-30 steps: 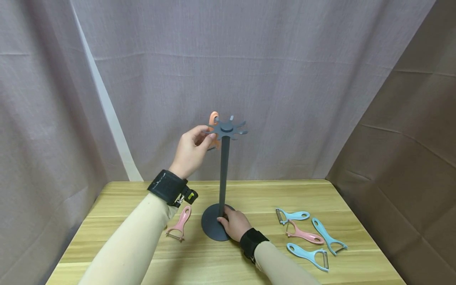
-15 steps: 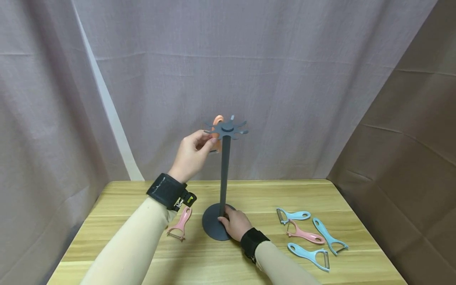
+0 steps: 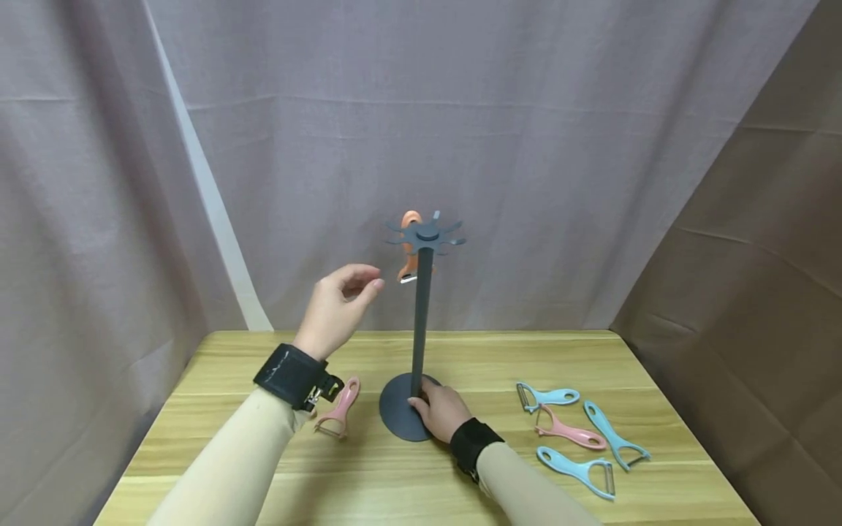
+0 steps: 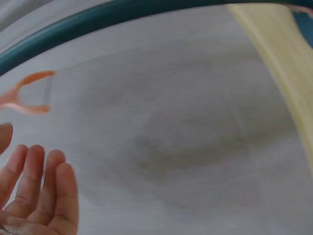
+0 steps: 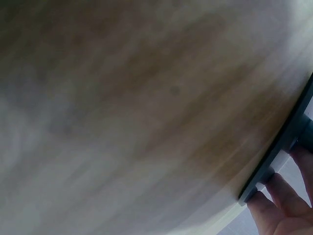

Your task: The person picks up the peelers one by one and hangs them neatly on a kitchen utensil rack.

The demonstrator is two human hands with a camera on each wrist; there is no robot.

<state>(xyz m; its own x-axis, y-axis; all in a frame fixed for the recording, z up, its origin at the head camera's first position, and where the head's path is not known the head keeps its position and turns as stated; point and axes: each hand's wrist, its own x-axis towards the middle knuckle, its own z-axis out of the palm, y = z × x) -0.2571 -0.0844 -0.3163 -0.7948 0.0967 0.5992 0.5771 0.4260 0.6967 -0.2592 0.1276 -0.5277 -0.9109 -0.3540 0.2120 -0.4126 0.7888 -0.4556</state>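
Observation:
An orange peeler [image 3: 409, 248] hangs from the far left side of the dark grey hook stand [image 3: 423, 307], blade end down and partly behind the pole. To its left, apart from it, is my left hand [image 3: 337, 303], fingers loosely bent and holding nothing. In the left wrist view the forked end of the orange peeler [image 4: 24, 95] shows beyond the fingers [image 4: 58, 191]. My right hand [image 3: 444, 410] grips the foot of the pole, with thumb and fingers about it; fingertips [image 5: 281, 191] touch the round base [image 5: 274, 152] in the right wrist view.
On the wooden table [image 3: 263, 365], a pink peeler [image 3: 338, 410] lies left of the stand. To the right lie another pink peeler [image 3: 569, 432] and blue peelers [image 3: 555, 397] [image 3: 612, 435] [image 3: 572, 466]. A curtain [image 3: 526, 146] hangs behind the table.
My left hand has let go of the orange peeler and drawn back down and left. The peeler now hangs on the stand. The right hand stays at the base.

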